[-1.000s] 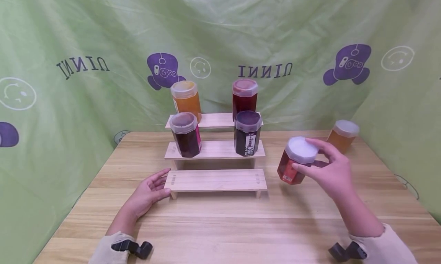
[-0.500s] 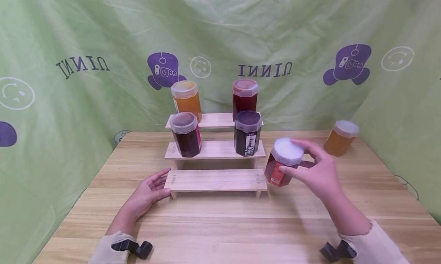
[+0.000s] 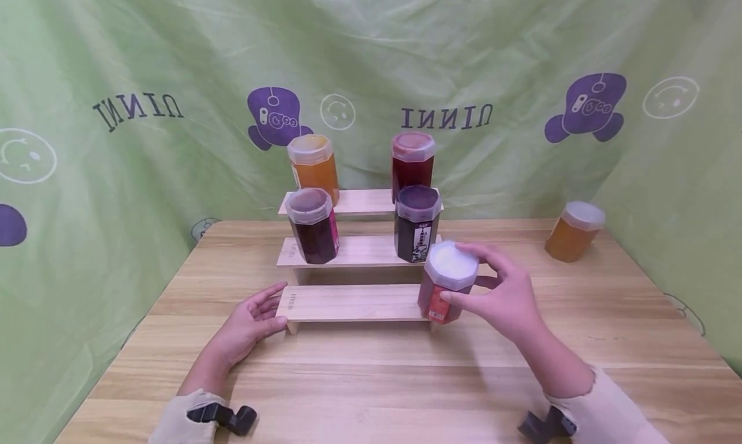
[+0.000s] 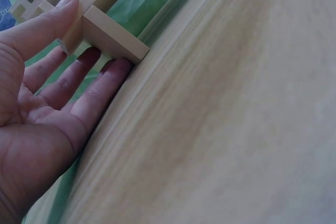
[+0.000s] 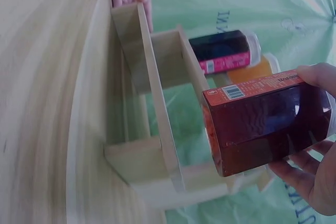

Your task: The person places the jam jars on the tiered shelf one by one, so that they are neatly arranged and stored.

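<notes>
My right hand grips a lidded jar with dark red contents and a red label, thumb and fingers on opposite sides near its white lid. The jar hangs slightly tilted over the right end of the lowest step of a wooden tiered stand. In the right wrist view, the base of the jar is apart from the lowest plank. At the stand's left end, my left hand holds the lowest step, its thumb by the front corner. In the left wrist view its fingers touch the step's leg.
Two dark jars stand on the middle step. An amber jar and a red jar stand on the top one. Another amber jar sits at the table's back right. A green cloth hangs behind.
My right hand has carried the red-labelled jar leftward, from beside the stand to over the right end of the lowest step. The left hand stays where it was.
</notes>
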